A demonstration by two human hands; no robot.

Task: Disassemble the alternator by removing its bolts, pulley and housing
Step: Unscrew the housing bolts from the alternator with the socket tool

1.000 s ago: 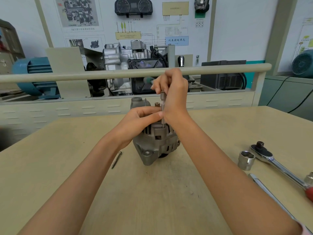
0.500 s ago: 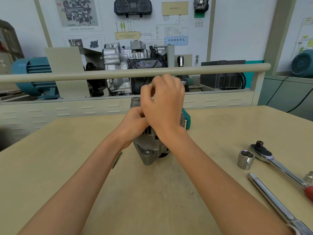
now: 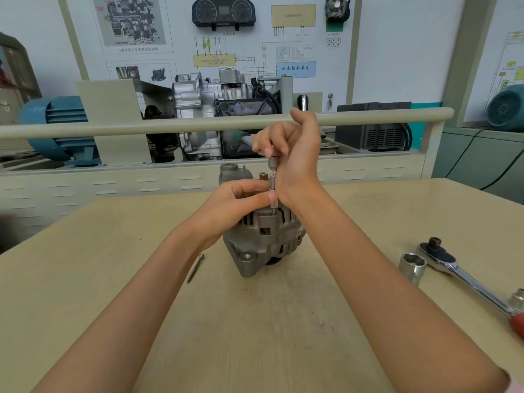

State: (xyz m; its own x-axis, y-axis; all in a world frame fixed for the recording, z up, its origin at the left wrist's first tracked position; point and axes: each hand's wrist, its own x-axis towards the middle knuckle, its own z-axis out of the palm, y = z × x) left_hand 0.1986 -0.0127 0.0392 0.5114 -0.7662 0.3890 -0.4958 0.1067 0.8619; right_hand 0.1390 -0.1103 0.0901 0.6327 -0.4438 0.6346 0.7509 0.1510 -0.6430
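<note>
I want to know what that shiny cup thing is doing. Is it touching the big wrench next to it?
Apart. In the head view a thin strip of bare table shows between the loose socket and the ratchet wrench.

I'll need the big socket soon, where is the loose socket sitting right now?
In the head view the loose socket stands on the table at the right, just left of the ratchet wrench head and right of the alternator.
</note>
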